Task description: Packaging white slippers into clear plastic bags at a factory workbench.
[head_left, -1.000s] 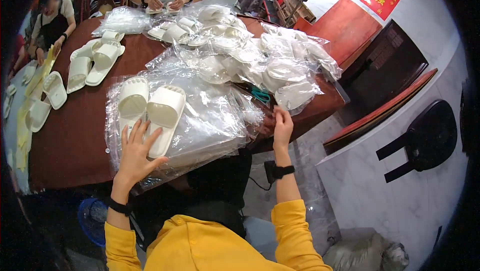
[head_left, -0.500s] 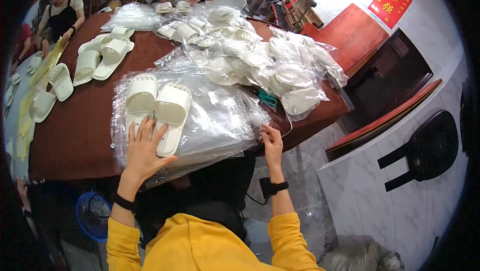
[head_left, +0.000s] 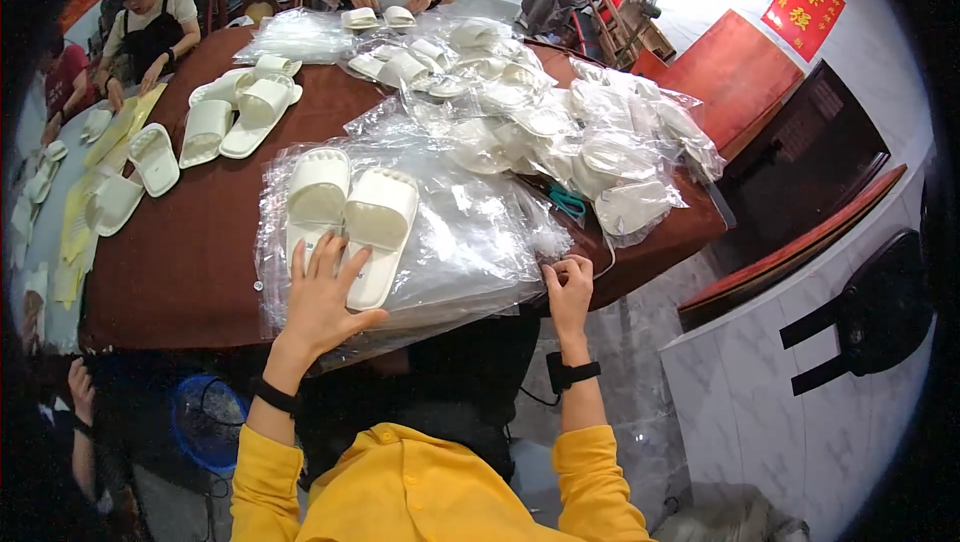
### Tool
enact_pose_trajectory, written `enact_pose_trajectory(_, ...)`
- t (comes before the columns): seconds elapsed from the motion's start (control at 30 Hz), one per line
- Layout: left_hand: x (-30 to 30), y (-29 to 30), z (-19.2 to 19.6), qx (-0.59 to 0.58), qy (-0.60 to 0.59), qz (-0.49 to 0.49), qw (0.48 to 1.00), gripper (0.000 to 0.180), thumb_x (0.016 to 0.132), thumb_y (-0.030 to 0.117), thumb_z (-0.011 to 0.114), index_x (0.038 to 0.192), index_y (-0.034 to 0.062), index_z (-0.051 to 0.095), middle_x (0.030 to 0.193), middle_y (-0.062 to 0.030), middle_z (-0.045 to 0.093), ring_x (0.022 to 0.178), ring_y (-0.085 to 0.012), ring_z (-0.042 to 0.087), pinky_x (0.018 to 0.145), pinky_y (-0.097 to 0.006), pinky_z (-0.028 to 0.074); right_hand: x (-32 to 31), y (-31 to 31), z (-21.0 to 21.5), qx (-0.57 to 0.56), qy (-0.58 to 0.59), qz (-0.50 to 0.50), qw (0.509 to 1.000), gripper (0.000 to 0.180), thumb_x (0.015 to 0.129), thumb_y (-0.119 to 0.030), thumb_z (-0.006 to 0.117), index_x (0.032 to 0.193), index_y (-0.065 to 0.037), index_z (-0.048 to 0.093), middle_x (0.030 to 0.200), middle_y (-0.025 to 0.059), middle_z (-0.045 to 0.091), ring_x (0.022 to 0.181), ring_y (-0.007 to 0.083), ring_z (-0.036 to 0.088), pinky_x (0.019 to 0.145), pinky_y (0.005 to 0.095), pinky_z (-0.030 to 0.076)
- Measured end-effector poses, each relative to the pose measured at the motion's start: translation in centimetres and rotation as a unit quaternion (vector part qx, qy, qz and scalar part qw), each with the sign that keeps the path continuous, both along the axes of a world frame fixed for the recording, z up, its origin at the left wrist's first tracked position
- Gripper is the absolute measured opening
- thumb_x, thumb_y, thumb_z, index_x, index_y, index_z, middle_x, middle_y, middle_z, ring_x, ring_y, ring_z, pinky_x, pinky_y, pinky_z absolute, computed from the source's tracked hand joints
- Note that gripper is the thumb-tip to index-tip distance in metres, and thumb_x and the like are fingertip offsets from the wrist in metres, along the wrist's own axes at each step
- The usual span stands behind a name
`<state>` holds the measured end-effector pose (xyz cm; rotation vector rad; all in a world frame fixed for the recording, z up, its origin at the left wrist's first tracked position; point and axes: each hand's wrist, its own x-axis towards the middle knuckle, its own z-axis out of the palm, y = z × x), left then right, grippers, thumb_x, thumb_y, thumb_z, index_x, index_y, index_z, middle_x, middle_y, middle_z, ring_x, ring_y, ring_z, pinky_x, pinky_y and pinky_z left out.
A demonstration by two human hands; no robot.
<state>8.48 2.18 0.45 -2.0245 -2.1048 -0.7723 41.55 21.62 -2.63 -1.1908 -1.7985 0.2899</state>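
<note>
A pair of white slippers, the left slipper [head_left: 318,192] and the right slipper [head_left: 381,232], lies side by side on a stack of clear plastic bags [head_left: 470,212]. My left hand [head_left: 325,292] rests with spread fingers across the heel halves of both slippers. At the stack's right edge, my right hand [head_left: 568,287] has its fingers drawn together on the crumpled corner of a plastic bag. How many bag layers it pinches is hidden. Black bands circle both wrists.
Bagged slippers [head_left: 520,107] are heaped behind the stack, with teal-handled scissors [head_left: 568,202] beside them. Loose slippers [head_left: 207,132] stand to the left on the brown tablecloth [head_left: 190,272]. Co-workers sit at the far side and far left. A blue basket [head_left: 205,422] is below the table.
The whole scene has shifted right in the picture as the view turned. Both hands keep nearly the same places on the slippers and the bag edge. Another person's hand shows more at lower left.
</note>
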Motion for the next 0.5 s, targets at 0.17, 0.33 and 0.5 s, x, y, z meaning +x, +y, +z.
enact_pose_trajectory(0.17,-0.2,-0.1,0.1,-0.005,-0.002,-0.011,1.0,0.079,0.075,0.059,0.068,0.137,0.013,0.051,0.138,-0.0197,0.042,0.137,-0.0353,0.03,0.115,-0.055,0.009,2.8,-0.5,0.6,-0.025,0.081,-0.02,0.996,0.022,0.087,-0.015,0.069,0.08,0.004,0.062,0.104,0.0109,0.06,0.074,0.0174,0.061,0.064,0.0272,0.05)
enact_pose_trajectory(0.33,-0.9,-0.7,-0.3,-0.033,0.012,0.007,0.999,0.077,0.078,0.059,0.064,0.138,0.0135,0.049,0.14,-0.0202,0.041,0.139,-0.0343,0.029,0.116,-0.055,0.01,7.5,-2.0,2.7,-0.163,0.474,0.054,0.864,0.017,0.089,-0.014,0.059,0.099,-0.002,0.064,0.104,0.0101,0.067,0.089,0.0174,0.065,0.075,0.0262,0.052)
enact_pose_trajectory(0.5,-0.5,0.1,-0.6,-0.04,0.013,-0.004,0.999,0.078,0.082,0.063,0.058,0.141,0.0141,0.044,0.142,-0.0193,0.039,0.14,-0.0331,0.028,0.117,-0.054,0.011,20.6,-3.9,4.8,0.017,0.572,0.116,0.812,0.018,0.088,-0.015,0.061,0.096,0.001,0.063,0.103,0.0134,0.066,0.095,0.0221,0.063,0.088,0.031,0.054)
